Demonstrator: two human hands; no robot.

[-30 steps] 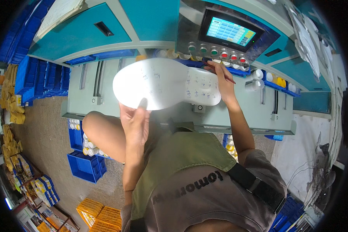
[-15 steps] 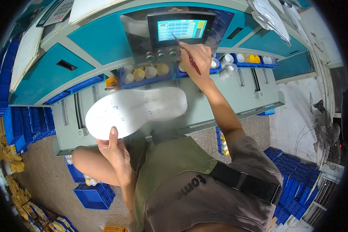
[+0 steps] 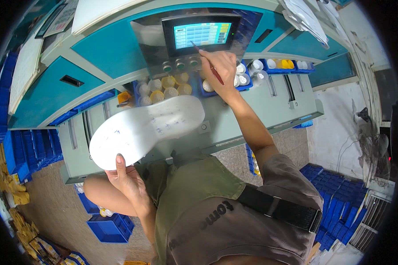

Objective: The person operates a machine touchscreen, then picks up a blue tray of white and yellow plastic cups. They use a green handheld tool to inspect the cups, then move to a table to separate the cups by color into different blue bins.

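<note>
My left hand (image 3: 127, 183) grips a white shoe-sole-shaped piece (image 3: 141, 132) by its wide end, thumb on top and the other fingers mostly hidden beneath. Small blue pen marks dot its face. It slants above the pale green bench, narrow end up to the right. Closed around a red pen (image 3: 217, 77) with a dark pointed tip, my right hand (image 3: 221, 66) is raised at the machine's panel. The tip lies over the lower left part of the lit touch screen (image 3: 203, 35); I cannot tell whether it touches.
Round green push buttons (image 3: 180, 65) sit below the screen. Blue trays with white and yellow cylinders (image 3: 168, 82) line the back of the bench (image 3: 234, 128). Blue bins (image 3: 33, 148) are stacked at the left, more (image 3: 336, 203) at the right. A blue crate (image 3: 111, 228) lies on the floor.
The white sole has tilted, its wide end lower and its narrow end higher. My right hand stays at the screen with the pen. The whole view has shifted slightly.
</note>
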